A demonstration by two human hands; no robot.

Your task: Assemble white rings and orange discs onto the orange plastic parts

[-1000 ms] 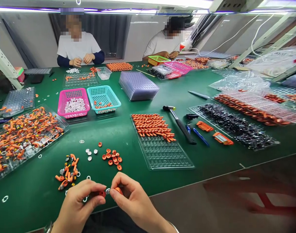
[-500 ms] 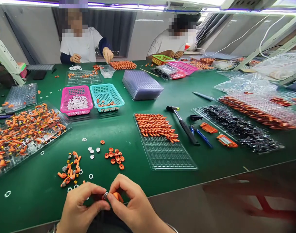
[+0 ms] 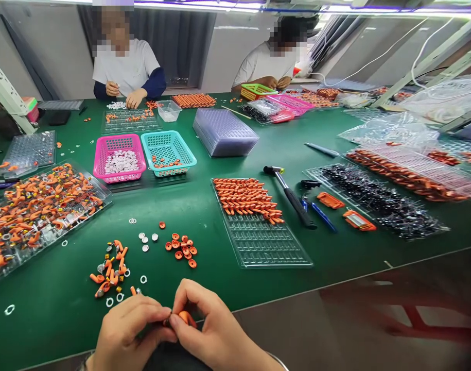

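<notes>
At the table's near edge, my right hand [image 3: 212, 330] grips a curved orange plastic part [image 3: 188, 318] between thumb and fingers. My left hand [image 3: 131, 330] meets it fingertip to fingertip, pinched on a small dark piece mostly hidden by the fingers. Just beyond my left hand lies a loose heap of orange stem-shaped parts [image 3: 114, 270] with yellow and silvery bits. White rings [image 3: 109, 302] are scattered around it. Several orange cup-shaped caps [image 3: 186, 250] and a few small white discs [image 3: 145, 248] lie farther out.
A clear tray [image 3: 274, 255] is partly filled with orange parts. Right of it lie a hammer [image 3: 293, 201] and blue pliers [image 3: 323, 216]. Pink [image 3: 100, 165] and turquoise [image 3: 191, 158] baskets stand behind. A heaped tray [image 3: 104, 198] is at left. Two people work across the table.
My hands stay pinched together; the silvery round face seen between my fingertips is now mostly covered. Across the table, one person's hand has moved from the clear box to the white pieces.
</notes>
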